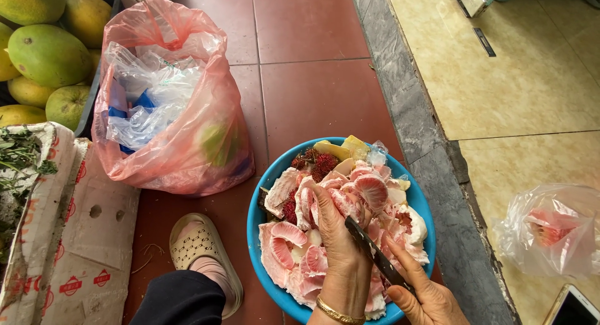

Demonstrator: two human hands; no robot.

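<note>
Surface: red-brown tiled floor (312,94), grey stone kerb (412,112) along its right edge, yellow tiled floor (525,75) beyond.
On red tiles: blue basin (257,225) of pomelo peel; pink plastic bag (181,112) just beside it; cardboard box (94,237) at left; beige slipper (197,244).
On yellow tiles: clear bag (553,228); phone (572,307) near it.

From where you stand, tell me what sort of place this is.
Probably a street-side fruit stall floor: a dark crate of green-yellow mangoes, a round blue plastic basin of pink pomelo peel, and a pink plastic bag of scraps.
</note>
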